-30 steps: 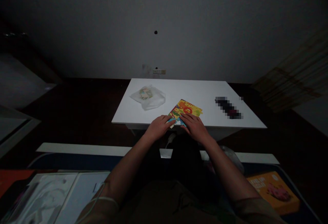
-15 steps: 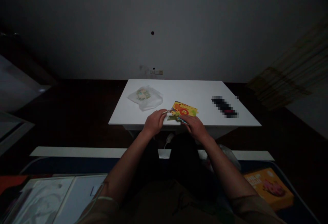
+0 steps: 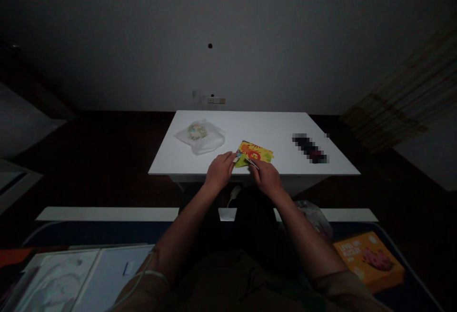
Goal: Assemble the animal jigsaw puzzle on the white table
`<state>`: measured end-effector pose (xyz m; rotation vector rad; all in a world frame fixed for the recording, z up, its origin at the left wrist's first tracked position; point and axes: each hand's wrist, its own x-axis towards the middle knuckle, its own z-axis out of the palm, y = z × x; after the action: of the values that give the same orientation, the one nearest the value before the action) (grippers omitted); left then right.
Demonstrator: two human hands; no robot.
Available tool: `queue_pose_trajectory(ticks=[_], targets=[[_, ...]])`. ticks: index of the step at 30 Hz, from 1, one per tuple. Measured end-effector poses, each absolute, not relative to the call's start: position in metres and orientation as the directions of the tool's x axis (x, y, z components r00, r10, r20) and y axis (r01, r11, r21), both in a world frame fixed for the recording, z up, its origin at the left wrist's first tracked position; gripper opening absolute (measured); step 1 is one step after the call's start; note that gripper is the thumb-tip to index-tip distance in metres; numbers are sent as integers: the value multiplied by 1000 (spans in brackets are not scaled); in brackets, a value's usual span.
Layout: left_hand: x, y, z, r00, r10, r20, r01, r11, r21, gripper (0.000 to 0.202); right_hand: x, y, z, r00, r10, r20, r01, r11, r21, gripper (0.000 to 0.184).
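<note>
A yellow picture puzzle (image 3: pixel 255 151) with an orange animal on it lies flat near the front edge of the white table (image 3: pixel 262 126). At its left corner my left hand (image 3: pixel 219 169) is closed, pinching a small flat puzzle piece (image 3: pixel 237 156) with some blue on it. My right hand (image 3: pixel 266 175) covers part of the picture's lower edge, its fingers closed round another thin puzzle piece (image 3: pixel 252 163) seen nearly edge-on. The two held pieces are close together. My fingers hide most of both.
A crumpled clear plastic bag (image 3: pixel 207 140) with something patterned inside lies on the table's left. Toward the right is a dark, pixelated object (image 3: pixel 310 149). Beside me are an orange box (image 3: pixel 371 260), a plastic bag (image 3: pixel 316 216) and an open white folder or book (image 3: pixel 85 274).
Both hands have drawn closer together over the picture's lower left. The piece in my right hand has turned nearly edge-on, and more of the picture's green lower edge shows.
</note>
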<state>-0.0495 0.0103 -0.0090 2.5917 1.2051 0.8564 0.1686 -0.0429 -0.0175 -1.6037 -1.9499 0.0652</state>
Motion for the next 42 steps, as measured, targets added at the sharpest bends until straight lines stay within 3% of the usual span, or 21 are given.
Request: queue_pose_trajectory(ticks=[3, 8, 14, 22, 25, 29, 31, 33, 35, 37, 42], targets=[[-45, 5, -11, 496, 733, 464, 679, -661, 318, 39, 165, -41, -20, 82, 909, 410, 839, 159, -521, 44], [-31, -1, -15, 545, 713, 441, 661, -689, 298, 39, 165, -40, -18, 162, 913, 375, 767, 122, -630, 48], [-31, -1, -12, 652, 648, 395, 594, -759, 265, 40, 171, -42, -16, 374, 859, 350, 586, 74, -807, 50], [-41, -5, -11, 737, 572, 361, 529, -820, 219, 43, 179, -34, -16, 342, 884, 320, 514, 110, -851, 44], [-44, -4, -11, 706, 604, 370, 526, -797, 297, 44, 179, -31, -11, 332, 890, 311, 509, 108, -854, 44], [-47, -2, -6, 530, 708, 466, 482, -704, 522, 40, 165, -32, -6, 363, 873, 325, 467, 132, -874, 43], [-48, -3, -1, 489, 713, 502, 459, -700, 547, 40, 147, -34, -4, 368, 886, 282, 325, 161, -932, 38], [-48, -6, 5, 510, 686, 519, 466, -728, 503, 44, 124, -39, -1, 352, 921, 169, 28, 170, -985, 34], [-49, -11, 12, 522, 672, 525, 487, -740, 464, 49, 101, -45, 5, 281, 959, 37, -343, 136, -929, 36], [-52, -14, 19, 500, 685, 530, 505, -728, 464, 53, 83, -52, 15, 185, 983, -13, -560, 95, -823, 37], [-66, -17, 29, 473, 709, 524, 482, -706, 520, 57, 56, -53, 32, 112, 994, -11, -536, 51, -843, 33]])
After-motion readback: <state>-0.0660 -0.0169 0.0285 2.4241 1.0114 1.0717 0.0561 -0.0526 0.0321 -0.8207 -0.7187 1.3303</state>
